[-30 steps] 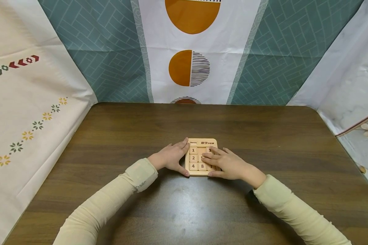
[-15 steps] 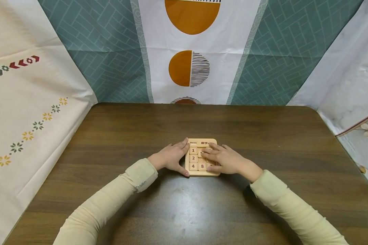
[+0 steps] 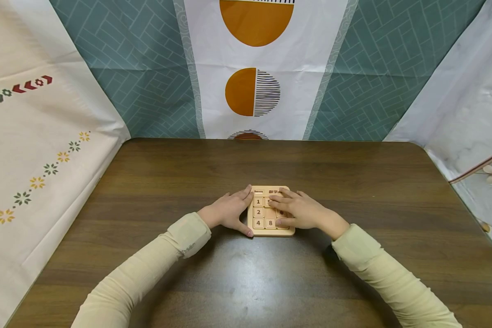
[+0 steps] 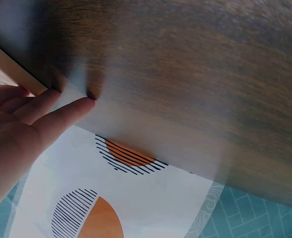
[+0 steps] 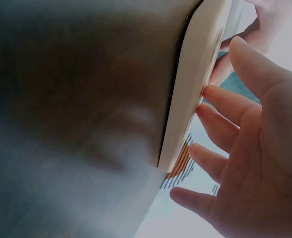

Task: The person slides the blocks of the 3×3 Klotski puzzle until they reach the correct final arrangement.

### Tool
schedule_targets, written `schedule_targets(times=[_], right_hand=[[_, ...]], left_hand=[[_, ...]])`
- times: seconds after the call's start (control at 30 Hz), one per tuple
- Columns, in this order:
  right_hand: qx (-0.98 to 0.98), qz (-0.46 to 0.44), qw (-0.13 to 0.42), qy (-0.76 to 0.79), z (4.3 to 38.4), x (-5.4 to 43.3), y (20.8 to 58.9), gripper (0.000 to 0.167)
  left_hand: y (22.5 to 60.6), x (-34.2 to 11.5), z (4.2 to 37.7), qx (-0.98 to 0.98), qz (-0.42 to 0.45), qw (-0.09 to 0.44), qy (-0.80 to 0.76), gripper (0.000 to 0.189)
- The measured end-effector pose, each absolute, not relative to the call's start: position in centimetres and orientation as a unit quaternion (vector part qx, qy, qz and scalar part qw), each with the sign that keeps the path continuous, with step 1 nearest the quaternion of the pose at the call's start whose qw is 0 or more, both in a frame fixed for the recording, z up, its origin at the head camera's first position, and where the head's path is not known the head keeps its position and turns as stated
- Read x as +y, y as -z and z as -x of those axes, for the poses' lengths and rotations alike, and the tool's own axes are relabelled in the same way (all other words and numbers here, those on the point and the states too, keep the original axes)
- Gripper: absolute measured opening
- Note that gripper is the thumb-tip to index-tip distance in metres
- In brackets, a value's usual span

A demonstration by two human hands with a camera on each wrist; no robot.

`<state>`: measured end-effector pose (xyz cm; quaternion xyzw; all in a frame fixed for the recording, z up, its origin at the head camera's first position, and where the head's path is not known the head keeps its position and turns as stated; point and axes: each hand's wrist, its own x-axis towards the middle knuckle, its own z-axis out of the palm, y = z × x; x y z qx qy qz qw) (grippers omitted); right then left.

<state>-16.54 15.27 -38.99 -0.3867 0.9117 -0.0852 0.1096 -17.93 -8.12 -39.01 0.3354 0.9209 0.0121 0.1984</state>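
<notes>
A wooden number slide puzzle (image 3: 273, 233) lies flat on the table in the head view. Tiles 1, 2, 4, 6 and 8 are readable; a partly covered tile fills the top middle slot, and the centre slot is bare. My left hand (image 3: 229, 210) braces the puzzle's left side, fingers at its upper corner and thumb at its lower one; its fingers (image 4: 61, 115) look straight in the left wrist view. From the right, my right hand (image 3: 305, 213) rests spread fingers on the tiles, hiding the right column partly. The puzzle's pale side (image 5: 190, 94) shows in the right wrist view.
The brown wooden table (image 3: 180, 168) surrounds the puzzle. A patterned cloth (image 3: 332, 91) hangs at the table's far edge. Pale cloths hang along the left side (image 3: 45, 150) and the right side (image 3: 467, 118).
The tile from the centre has slid up into the top middle slot, leaving the centre bare. My right hand has shifted slightly away from me; my left hand stays put.
</notes>
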Motion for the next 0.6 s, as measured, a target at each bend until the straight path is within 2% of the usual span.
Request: schedule_targets(times=[0.37,0.6], right_hand=[[0.886,0.449,0.086,0.076,15.1,14.2,39.0,0.057],[0.885,0.452,0.091,0.07,14.7,13.9,38.9,0.056]], left_hand=[[39.1,-8.2,17.9,0.921,-0.338,0.194,-0.013,0.117],[39.1,-8.2,17.9,0.921,-0.336,0.195,-0.016,0.116]])
